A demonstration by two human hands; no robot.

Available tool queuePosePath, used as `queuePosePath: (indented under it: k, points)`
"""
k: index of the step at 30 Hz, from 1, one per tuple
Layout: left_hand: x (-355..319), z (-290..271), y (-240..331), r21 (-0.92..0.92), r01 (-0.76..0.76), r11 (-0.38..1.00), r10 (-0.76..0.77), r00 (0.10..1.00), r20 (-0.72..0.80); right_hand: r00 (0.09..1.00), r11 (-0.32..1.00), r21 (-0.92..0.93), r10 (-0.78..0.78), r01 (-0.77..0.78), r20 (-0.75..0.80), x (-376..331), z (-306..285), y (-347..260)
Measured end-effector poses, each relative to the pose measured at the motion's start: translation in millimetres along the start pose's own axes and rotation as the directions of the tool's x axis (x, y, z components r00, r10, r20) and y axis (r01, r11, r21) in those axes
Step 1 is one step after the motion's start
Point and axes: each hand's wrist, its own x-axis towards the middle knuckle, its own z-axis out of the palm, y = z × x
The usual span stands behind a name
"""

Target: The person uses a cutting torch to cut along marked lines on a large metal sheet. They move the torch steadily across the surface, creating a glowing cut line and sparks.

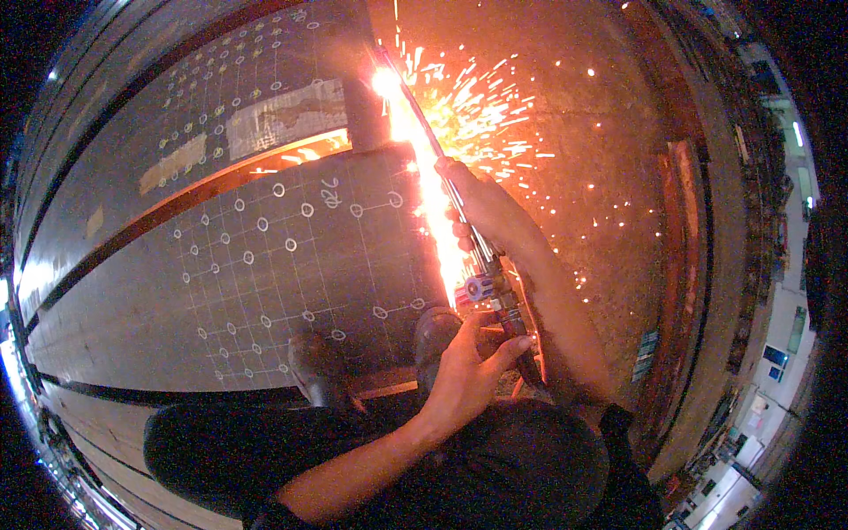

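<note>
A long cutting torch (478, 251) with thin metal tubes slants up and away from me, its far tip at a glaring white-orange flame (386, 81). My right hand (481, 210) is wrapped round the tubes partway along. Lower down, my left hand (470, 360) has thumb and fingers round the handle, just below a blue valve knob (478, 287). Sparks (468, 115) spray to the right of the flame. Left of the torch lies a dark steel beam (291, 247), marked in white with grid lines and small circles. Glare hides the beam's right-hand edge and the torch nozzle.
More marked steel (274, 71) lies beyond the near beam, across a glowing orange gap (238, 170). My shoes (320, 364) stand on or against the near beam's edge. A rusty steel bar (678, 256) runs along the floor at right. Hoses trail below the torch handle.
</note>
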Motion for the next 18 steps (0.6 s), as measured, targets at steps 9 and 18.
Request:
queuePosePath:
  k: [9, 18]
  points:
    - [-1, 2, -2, -0.039, -0.02, 0.999, 0.021, 1.0, 0.017, 0.993, 0.978, -0.186, -0.108, 0.097, -0.053, -3, -1, 0]
    - [-3, 1, 3, 0.105, -0.036, 0.994, 0.037, 0.999, 0.0, 1.0, 0.999, 0.043, 0.007, -0.006, -0.014, -2, -2, 2]
